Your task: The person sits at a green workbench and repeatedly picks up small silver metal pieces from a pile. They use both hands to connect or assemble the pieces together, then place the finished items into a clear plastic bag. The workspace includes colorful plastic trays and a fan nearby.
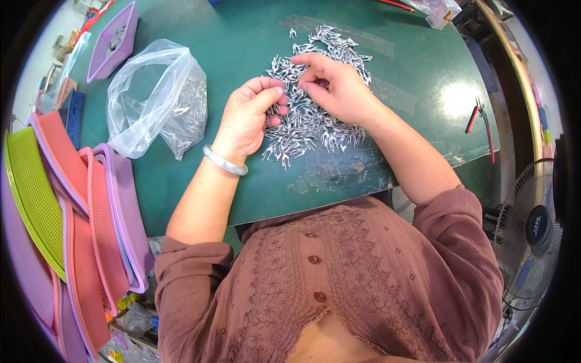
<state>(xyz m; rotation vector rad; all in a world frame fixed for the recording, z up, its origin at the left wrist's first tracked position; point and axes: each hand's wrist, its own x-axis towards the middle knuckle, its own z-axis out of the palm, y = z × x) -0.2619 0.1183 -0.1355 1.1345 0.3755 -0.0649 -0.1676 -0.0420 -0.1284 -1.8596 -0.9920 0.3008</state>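
A spread heap of small silvery forked metal pieces (pixel 296 136) lies on the green table in front of me. My left hand (pixel 247 115), with a pale bangle (pixel 225 161) at its wrist, is at the heap's left edge. Its fingers are curled and the thumb presses toward the index finger; what they hold, if anything, is hidden. Over the upper middle of the heap is my right hand (pixel 344 91). Its index finger reaches out, while the thumb and a bent finger come together low against the pieces; anything between them is too small to make out.
An open clear plastic bag (pixel 136 91) with more metal pieces stands left of the heap, before a purple tray (pixel 121 23). Stacked perforated plastic baskets (pixel 30 193) crowd the left. Red-handled cutters (pixel 489 134) lie at the table's right edge, above a fan (pixel 537 227).
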